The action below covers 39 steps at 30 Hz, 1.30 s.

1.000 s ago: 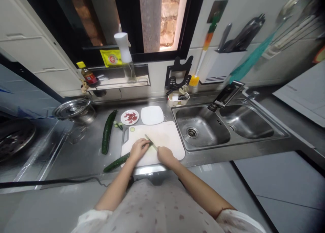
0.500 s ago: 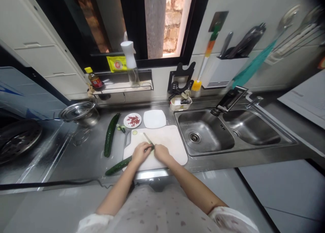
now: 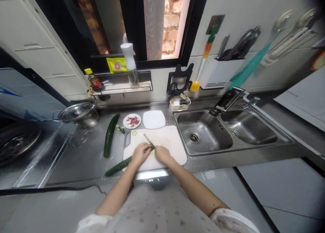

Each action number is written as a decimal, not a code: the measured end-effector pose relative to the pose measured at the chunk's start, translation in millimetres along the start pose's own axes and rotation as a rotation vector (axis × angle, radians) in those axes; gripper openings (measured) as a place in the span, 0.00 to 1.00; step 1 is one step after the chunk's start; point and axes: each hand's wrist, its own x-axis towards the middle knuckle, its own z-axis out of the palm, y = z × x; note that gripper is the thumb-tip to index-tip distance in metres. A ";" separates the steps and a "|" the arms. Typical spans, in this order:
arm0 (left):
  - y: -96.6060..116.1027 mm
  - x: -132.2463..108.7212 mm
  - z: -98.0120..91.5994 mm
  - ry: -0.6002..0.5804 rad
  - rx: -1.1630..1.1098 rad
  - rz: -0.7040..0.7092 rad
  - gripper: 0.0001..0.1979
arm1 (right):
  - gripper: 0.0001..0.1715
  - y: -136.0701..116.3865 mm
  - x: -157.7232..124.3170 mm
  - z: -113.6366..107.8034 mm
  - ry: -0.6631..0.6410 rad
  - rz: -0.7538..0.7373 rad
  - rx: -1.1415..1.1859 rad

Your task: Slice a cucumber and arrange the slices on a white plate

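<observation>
A white cutting board [image 3: 167, 138] lies on the steel counter in front of me. A long cucumber [image 3: 118, 166] rests across its near left corner. My left hand [image 3: 139, 153] is curled over the cucumber and pins it to the board. My right hand [image 3: 162, 154] is closed round the handle of a knife [image 3: 148, 140], whose blade stands just right of my left fingers on the cucumber's end. One cucumber slice [image 3: 134, 133] lies at the board's far left corner.
A second whole cucumber [image 3: 109, 135] lies left of the board, with cut ends beside it. Behind the board stand a small plate of red bits [image 3: 132, 121] and a white plate [image 3: 153, 119]. A double sink [image 3: 203, 133] is at right, a lidded pot [image 3: 78, 113] at left.
My view has shifted slightly. Over the second my right hand and the knife moved a little left, closer to my left hand; both hands keep their grip.
</observation>
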 end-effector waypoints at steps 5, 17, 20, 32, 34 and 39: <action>-1.6 0.7 0.5 0.001 -0.002 -0.002 0.11 | 0.20 1.6 -7.8 -2.6 -0.013 0.007 0.006; 3.4 1.7 -2.2 0.004 -0.026 -0.021 0.10 | 0.19 8.0 -21.5 -5.3 -0.060 0.042 -0.014; 2.4 1.7 -1.4 0.008 -0.018 -0.014 0.10 | 0.19 9.9 -21.0 -3.9 -0.047 0.043 0.001; 2.7 -1.2 -0.3 0.017 -0.002 -0.020 0.11 | 0.18 15.1 -19.9 -7.3 -0.059 0.042 0.059; 1.9 -1.2 0.4 0.017 -0.005 -0.022 0.11 | 0.18 14.9 -20.2 -8.4 -0.056 0.039 0.064; 0.2 0.5 1.0 0.015 -0.016 -0.029 0.10 | 0.18 12.9 -19.5 -8.4 -0.063 0.050 0.042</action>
